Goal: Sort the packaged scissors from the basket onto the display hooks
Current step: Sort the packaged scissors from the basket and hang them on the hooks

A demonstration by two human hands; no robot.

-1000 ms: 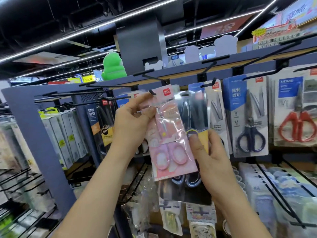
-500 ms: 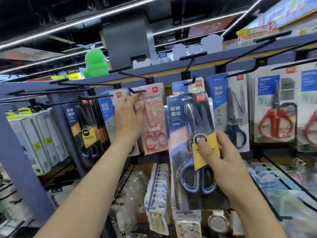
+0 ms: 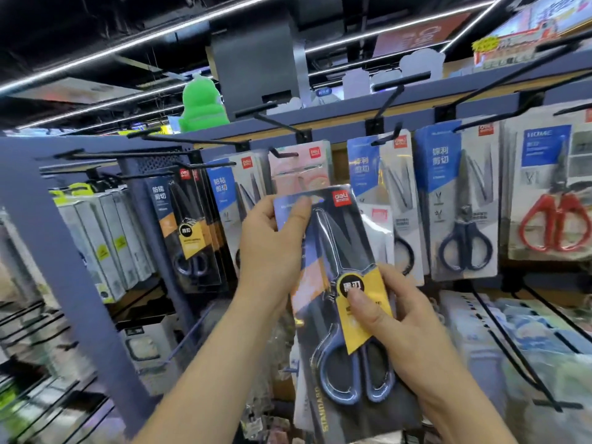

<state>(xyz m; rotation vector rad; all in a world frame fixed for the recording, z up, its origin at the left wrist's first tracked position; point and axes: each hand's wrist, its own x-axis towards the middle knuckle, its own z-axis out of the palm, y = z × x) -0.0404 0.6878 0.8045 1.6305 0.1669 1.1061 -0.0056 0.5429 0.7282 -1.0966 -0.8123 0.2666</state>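
Note:
I hold a pack of dark blue-handled scissors point(image 3: 336, 302) with a yellow label in front of the display. My right hand point(image 3: 403, 331) grips its middle, thumb on the label. My left hand point(image 3: 272, 241) pinches its top left corner. Behind it a pink scissors pack point(image 3: 301, 168) hangs on a black display hook point(image 3: 278, 153). The same dark packs with yellow labels point(image 3: 189, 232) hang to the left. The basket is out of view.
More scissors packs hang on hooks to the right: blue-card ones point(image 3: 461, 206) and red-handled ones point(image 3: 554, 200). Long bare hooks point(image 3: 275, 121) jut out from the top rail. White and yellow packs point(image 3: 102, 238) hang at far left. Lower hooks carry other goods.
The pink pack went onto its hook and my left hand let go of it. That hand then came back and took the top corner of the dark scissors pack in my right hand.

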